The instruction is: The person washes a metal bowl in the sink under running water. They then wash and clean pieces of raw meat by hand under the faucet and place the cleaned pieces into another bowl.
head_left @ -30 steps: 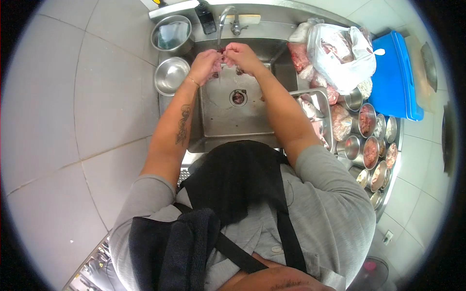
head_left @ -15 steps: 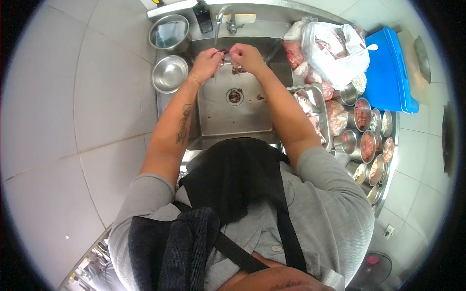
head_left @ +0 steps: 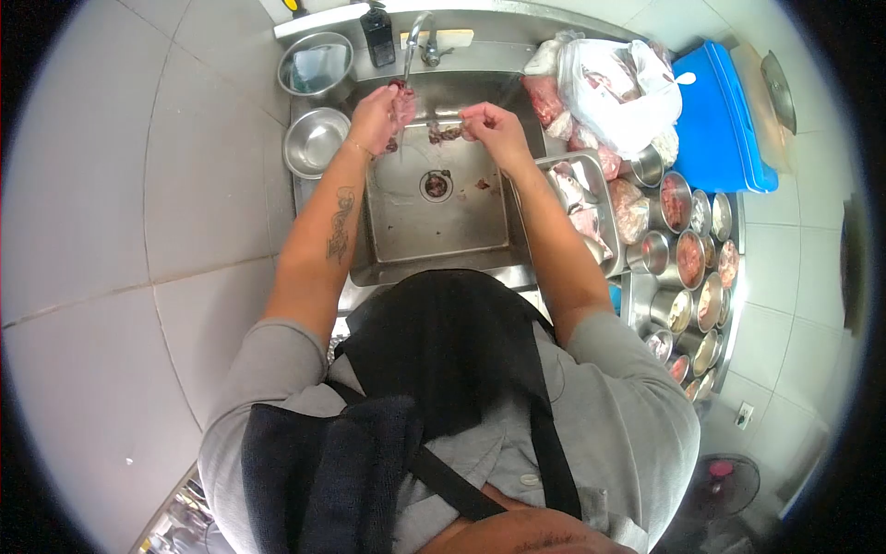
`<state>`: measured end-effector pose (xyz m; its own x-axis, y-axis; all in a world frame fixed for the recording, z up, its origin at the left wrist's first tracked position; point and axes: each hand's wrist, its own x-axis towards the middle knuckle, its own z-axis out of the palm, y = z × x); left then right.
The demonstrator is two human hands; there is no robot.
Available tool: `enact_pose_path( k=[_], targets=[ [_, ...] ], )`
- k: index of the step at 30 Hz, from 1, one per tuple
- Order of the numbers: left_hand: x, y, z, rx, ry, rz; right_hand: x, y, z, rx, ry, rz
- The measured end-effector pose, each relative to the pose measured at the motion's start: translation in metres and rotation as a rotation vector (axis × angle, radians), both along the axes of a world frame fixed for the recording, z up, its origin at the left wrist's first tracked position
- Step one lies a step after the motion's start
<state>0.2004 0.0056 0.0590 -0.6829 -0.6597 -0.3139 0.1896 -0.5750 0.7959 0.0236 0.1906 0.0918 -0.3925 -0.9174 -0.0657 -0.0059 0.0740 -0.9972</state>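
Note:
Over the back of the steel sink (head_left: 434,242), my left hand (head_left: 377,120) is closed around a dark red piece of flesh (head_left: 392,145), which shows above and below the fingers. Water runs from the tap (head_left: 414,42) beside this hand. To the right, my right hand (head_left: 498,136) has its thumb and fingers pinched together; whatever is between them is too small to make out. Dark scraps (head_left: 446,135) lie at the back of the sink, close to the right fingertips. More dark bits sit in the drain (head_left: 437,186), with a small one to its right.
Left of the sink stand two steel bowls (head_left: 317,146). A black bottle (head_left: 378,35) is behind. On the right are a tray of fish (head_left: 581,198), a white plastic bag (head_left: 628,111), a blue bin (head_left: 724,115) and several steel pots of food (head_left: 690,258).
My hands have moved apart, the left tilting upward under the tap and the right shifting rightward and down. The dark red piece stays in the left hand. The view has shifted slightly.

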Motion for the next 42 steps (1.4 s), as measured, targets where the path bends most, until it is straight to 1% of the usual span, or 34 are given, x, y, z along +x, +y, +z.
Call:
enact_pose_path(
  k=[2, 5, 6, 7, 8, 10, 11, 12, 13, 15, 16, 17, 18, 19, 20, 21, 22, 23, 24, 25, 26, 27, 28, 29, 30, 31, 33, 35, 36, 37, 38, 39, 40, 42],
  targets=[
    [-0.006, -0.006, 0.0, 0.012, 0.005, -0.014, 0.009, 0.019, 0.008, 0.048, 0.194, -0.083],
    [-0.014, -0.012, -0.005, 0.015, -0.051, -0.077, 0.017, 0.046, -0.003, 0.004, 0.137, -0.164],
    [-0.016, -0.015, -0.007, -0.108, -0.067, -0.128, 0.02, 0.056, 0.001, -0.047, 0.08, -0.184],
    [-0.02, -0.016, -0.013, -0.229, -0.078, -0.193, 0.021, 0.071, 0.005, -0.008, 0.114, -0.218],
    [-0.023, -0.028, -0.035, -0.561, -0.139, -0.221, 0.023, 0.087, 0.012, -0.012, 0.093, -0.251],
    [-0.028, -0.064, -0.066, -0.587, -0.203, -0.291, 0.024, 0.135, 0.036, 0.013, 0.119, -0.347],
    [-0.034, -0.054, -0.046, -0.456, -0.243, -0.323, 0.025, 0.169, 0.046, 0.055, 0.158, -0.396],
    [-0.04, -0.041, -0.022, -0.325, -0.287, -0.348, 0.026, 0.205, 0.045, -0.03, 0.006, -0.474],
    [-0.051, -0.067, -0.043, -0.298, -0.257, -0.403, 0.028, 0.245, 0.052, 0.023, 0.043, -0.568],
    [-0.052, -0.073, -0.05, -0.426, -0.254, -0.468, 0.035, 0.339, 0.05, 0.09, 0.26, -0.831],
    [-0.05, -0.075, -0.052, -0.491, -0.251, -0.496, 0.049, 0.38, 0.066, 0.258, 0.346, -0.96],
    [-0.053, -0.083, -0.063, -0.344, -0.286, -0.434, 0.052, 0.433, 0.048, 0.333, 0.407, -1.084],
    [-0.054, -0.087, -0.071, -0.313, -0.273, -0.428, 0.069, 0.468, 0.053, 0.481, 0.559, -1.176],
    [-0.053, -0.091, -0.08, -0.284, -0.263, -0.419, 0.084, 0.505, 0.052, 0.695, 0.685, -1.208],
    [-0.048, -0.106, -0.085, -0.252, -0.248, -0.456, 0.1, 0.535, 0.046, 0.898, 0.711, -1.282],
    [-0.045, -0.11, -0.098, -0.244, -0.254, -0.457, 0.116, 0.57, 0.028, 0.978, 0.742, -1.305],
    [-0.047, -0.113, -0.11, -0.178, -0.25, -0.423, 0.131, 0.598, 0.015, 1.203, 0.668, -1.267],
    [-0.049, -0.124, -0.118, -0.123, -0.243, -0.382, 0.156, 0.641, -0.013, 1.317, 0.773, -1.135],
    [-0.052, -0.138, -0.141, -0.096, -0.272, -0.428, 0.175, 0.681, -0.051, 1.394, 0.875, -0.992],
    [-0.041, -0.06, -0.074, -0.164, -0.326, -0.314, 0.184, 0.709, -0.077, 1.742, 0.447, -0.965],
    [-0.037, -0.062, -0.08, -0.166, -0.306, -0.374, 0.187, 0.698, -0.081, 1.621, 0.646, -1.011],
    [-0.037, -0.066, -0.083, -0.134, -0.328, -0.34, 0.17, 0.677, -0.082, 1.343, 0.729, -1.055],
    [-0.034, -0.03, -0.045, -0.186, -0.275, -0.269, 0.153, 0.633, -0.078, 1.316, 0.735, -1.074],
    [-0.028, -0.04, -0.051, -0.146, -0.235, -0.315, 0.133, 0.605, -0.09, 1.121, 0.957, -1.053],
    [-0.032, -0.028, -0.037, -0.08, -0.229, -0.21, 0.121, 0.509, -0.041, 0.971, 0.839, -1.096],
    [-0.03, -0.022, -0.029, -0.081, -0.159, -0.206, 0.109, 0.449, -0.026, 0.906, 0.834, -1.075],
    [-0.028, -0.036, -0.047, -0.214, -0.099, -0.26, 0.083, 0.355, -0.004, 0.344, 0.949, -0.746],
    [-0.034, -0.031, -0.02, -0.226, -0.157, -0.273, 0.074, 0.255, 0.016, -0.012, 0.688, -0.561],
    [-0.03, -0.028, -0.008, -0.213, -0.212, -0.305, 0.072, 0.212, 0.015, 0.025, 0.635, -0.433],
    [-0.03, -0.027, 0.002, -0.228, -0.209, -0.291, 0.06, 0.169, -0.005, -0.043, 0.587, -0.3],
    [-0.032, -0.025, 0.014, -0.21, -0.279, -0.263, 0.052, 0.126, -0.013, 0.005, 0.421, -0.228],
    [-0.035, -0.026, 0.025, -0.193, -0.346, -0.232, 0.044, 0.08, -0.03, -0.05, 0.26, -0.231],
    [-0.035, -0.031, 0.024, -0.198, -0.346, -0.239, 0.039, 0.037, -0.049, -0.101, 0.096, -0.228],
    [-0.033, -0.028, 0.04, -0.186, -0.34, -0.212, 0.029, -0.034, -0.074, -0.162, 0.076, -0.232]
  ],
)
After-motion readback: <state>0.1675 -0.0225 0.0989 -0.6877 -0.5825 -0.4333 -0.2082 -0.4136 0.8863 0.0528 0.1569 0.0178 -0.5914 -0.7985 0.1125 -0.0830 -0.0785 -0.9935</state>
